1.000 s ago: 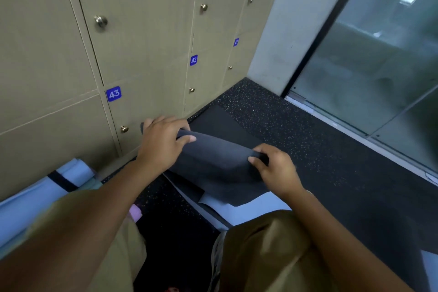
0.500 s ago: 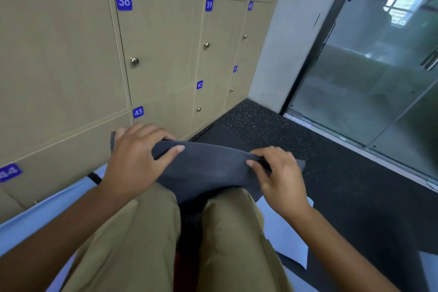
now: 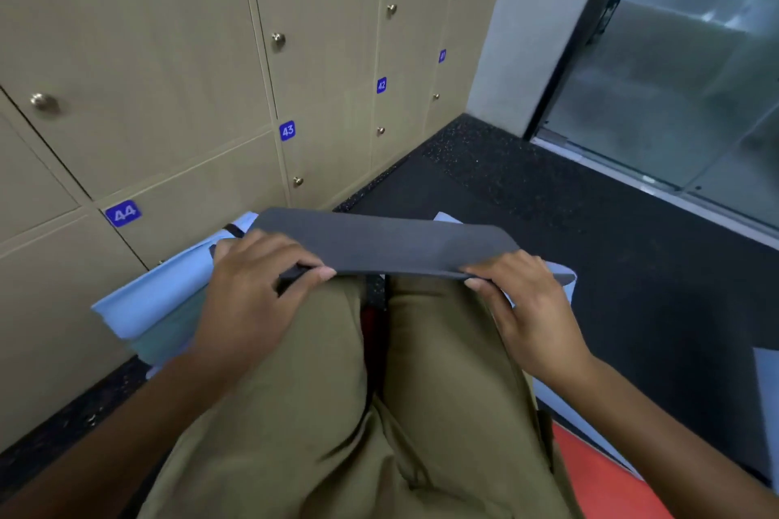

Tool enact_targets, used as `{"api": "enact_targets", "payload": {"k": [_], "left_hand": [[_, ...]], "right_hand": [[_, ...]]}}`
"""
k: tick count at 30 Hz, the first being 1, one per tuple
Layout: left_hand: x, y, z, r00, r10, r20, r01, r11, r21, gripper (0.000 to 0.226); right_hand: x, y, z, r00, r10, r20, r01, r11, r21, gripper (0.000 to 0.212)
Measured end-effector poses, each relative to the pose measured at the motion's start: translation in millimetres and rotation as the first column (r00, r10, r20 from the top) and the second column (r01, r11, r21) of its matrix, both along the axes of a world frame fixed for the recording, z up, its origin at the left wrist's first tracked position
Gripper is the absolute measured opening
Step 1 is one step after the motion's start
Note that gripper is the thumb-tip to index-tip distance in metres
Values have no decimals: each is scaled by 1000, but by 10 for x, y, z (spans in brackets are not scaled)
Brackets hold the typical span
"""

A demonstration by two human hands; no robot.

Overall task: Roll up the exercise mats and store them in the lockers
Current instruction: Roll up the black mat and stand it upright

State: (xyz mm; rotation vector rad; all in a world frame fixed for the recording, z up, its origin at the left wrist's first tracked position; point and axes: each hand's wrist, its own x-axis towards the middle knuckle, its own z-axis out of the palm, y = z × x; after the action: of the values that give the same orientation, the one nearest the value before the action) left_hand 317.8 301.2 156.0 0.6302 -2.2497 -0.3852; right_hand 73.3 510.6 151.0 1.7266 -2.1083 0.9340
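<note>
The left hand [image 3: 248, 299] comes in from the lower left, its forearm bare, and lies over the left end of the dark grey mat [image 3: 388, 242]; its fingers curl down over the mat's near edge and the thumb tucks under, pinching the fold. The dark grey mat stretches flat across the knees of the khaki trousers [image 3: 354, 413], in front of the lockers [image 3: 177, 67], whose doors are all closed. To the right of the left hand, past the middle of the mat, the right hand [image 3: 527, 308] reaches in from the lower right and pinches the mat's right end between thumb and curled fingers, knuckles up. A light blue mat [image 3: 160, 299] lies below the left end of the grey one, against the foot of the lockers; the left hand and the trousers hide much of it. How many turns the grey mat is rolled cannot be made out, as its underside is out of sight. The locker numbers at the top edge are cut off
</note>
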Motion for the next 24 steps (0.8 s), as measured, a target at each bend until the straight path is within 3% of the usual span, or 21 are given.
{"api": "enact_targets", "payload": {"k": [18, 24], "left_hand": [[1117, 1221, -139, 999, 0, 41, -7, 983, 181, 27], [1095, 1228, -162, 995, 10, 100, -36, 964, 263, 31]], "right_hand": [[1086, 1213, -94, 995, 96, 17, -97, 994, 42, 22], [1108, 1175, -52, 979, 57, 195, -82, 989, 127, 15]]}}
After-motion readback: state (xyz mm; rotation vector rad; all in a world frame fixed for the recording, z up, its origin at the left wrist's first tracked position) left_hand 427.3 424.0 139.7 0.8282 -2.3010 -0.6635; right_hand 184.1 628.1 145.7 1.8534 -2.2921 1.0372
